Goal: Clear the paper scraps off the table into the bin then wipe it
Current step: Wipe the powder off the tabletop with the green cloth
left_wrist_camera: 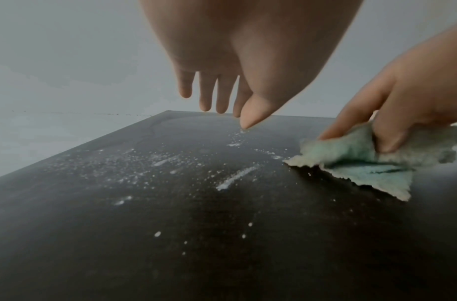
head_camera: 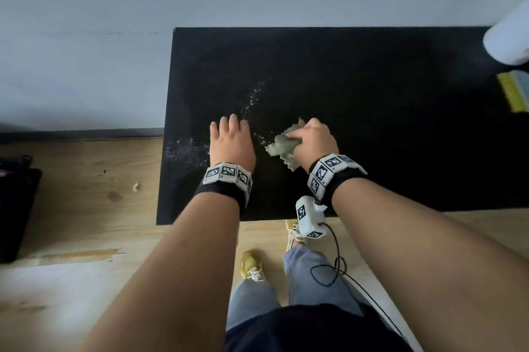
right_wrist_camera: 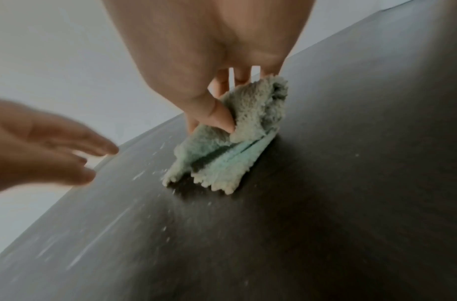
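Note:
A black table fills the middle of the head view. My right hand grips a crumpled pale green cloth, whose lower edge touches the tabletop. My left hand hovers just above the table with straight fingers and holds nothing. White crumbs and specks lie scattered on the table's left part, under the left hand and left of the cloth.
A white cylinder and a yellow-edged item sit at the table's far right. A dark bin or bag stands on the wooden floor at left. A small white scrap lies on the floor beside the table.

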